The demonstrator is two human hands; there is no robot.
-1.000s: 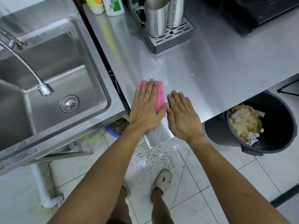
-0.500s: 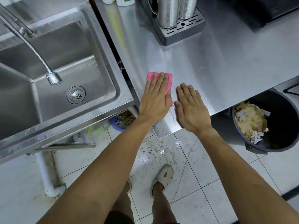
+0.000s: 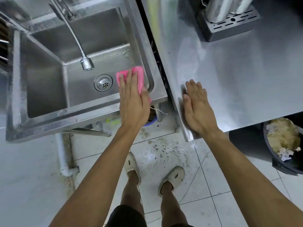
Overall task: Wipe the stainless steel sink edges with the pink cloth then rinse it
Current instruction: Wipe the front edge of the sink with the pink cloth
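Both hands lie flat with straight fingers. Left hand (image 3: 132, 102) presses the pink cloth (image 3: 131, 76) against the near right corner of the sink (image 3: 157, 89), fingers spread over the cloth and the thumb at the rim's inner curve; nothing is curled round it. Right hand (image 3: 196, 108) rests palm down on the worktop (image 3: 246, 71) just right of the sink, holding nothing.

By size: the worktop runs along the sink's right side, with a narrow dark gap between the two. Inside the sink, the hose tap (image 3: 86, 63) hangs over the basin floor, its head just left of the cloth, and the drain (image 3: 103, 82) sits below that head. A black bin (image 3: 285, 145) stands under the worktop, well right of the sink. On the floor below the sink's near right corner is a wet patch (image 3: 164, 153), right at the person's sandals.

Risks, as I judge them: the cloth is only pinned by flat fingers, so a fast sweep round the curved corner could let it slide into the basin or drop through the gap. Leaning on the right hand while standing at that wet patch could mean a slip. Rinsing has not begun.
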